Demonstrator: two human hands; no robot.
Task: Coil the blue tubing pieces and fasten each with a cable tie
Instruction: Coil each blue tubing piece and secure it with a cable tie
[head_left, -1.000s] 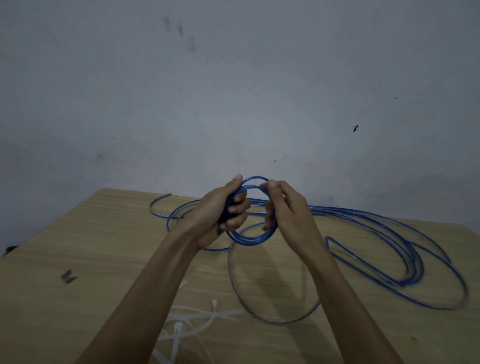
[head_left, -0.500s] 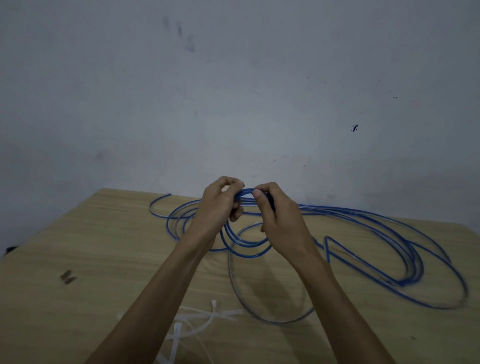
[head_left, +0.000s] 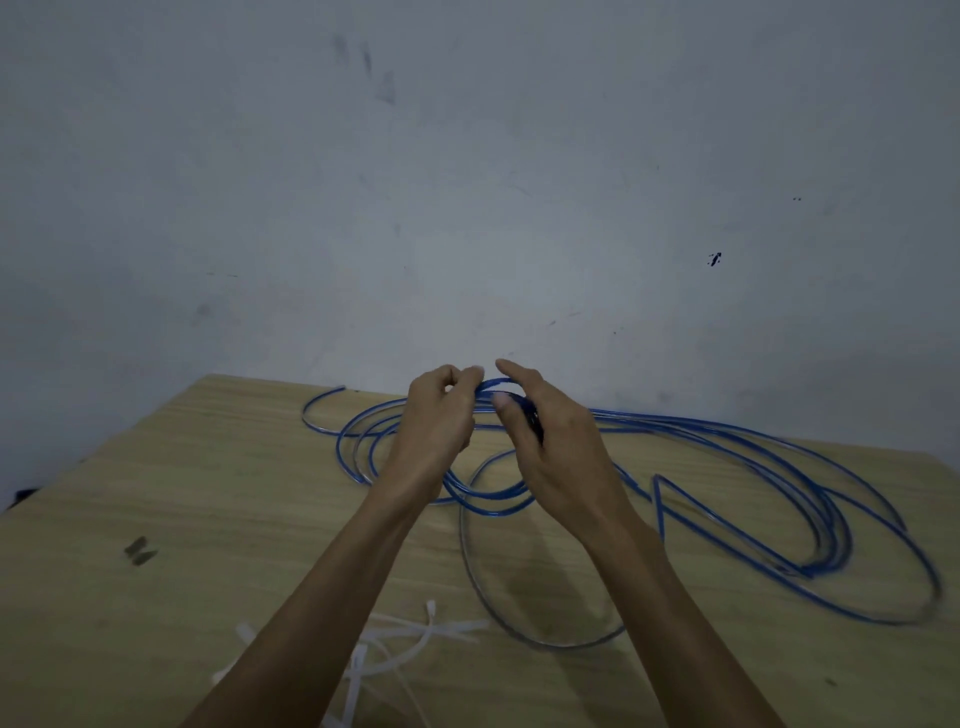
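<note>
A: Since half a second ago, I'm seeing the right hand (head_left: 558, 452) loosening. Its forefinger is lifting straight off the small coil (head_left: 491, 496), though the thumb and lower fingers are apparently staying curled on the strands.

B: And the left hand (head_left: 436, 415)?

A: Left is pinching the coil's top, fingers curled tight round it. The coil is hanging between both hands above the table (head_left: 208, 519), toward its far edge at 12 o'clock.

B: Progress?

A: Early, I'm judging. A few small turns are formed. Most of the blue tubing (head_left: 779, 493) is lying loose, sprawling from 11 round to 3 o'clock, long axis running 9 to 3. The cable ties (head_left: 410, 639) are sitting unused at 6 o'clock; nothing is fastened.

B: Coil orientation?

A: Roughly upright, facing me, its loop sagging toward 6 o'clock.
</note>
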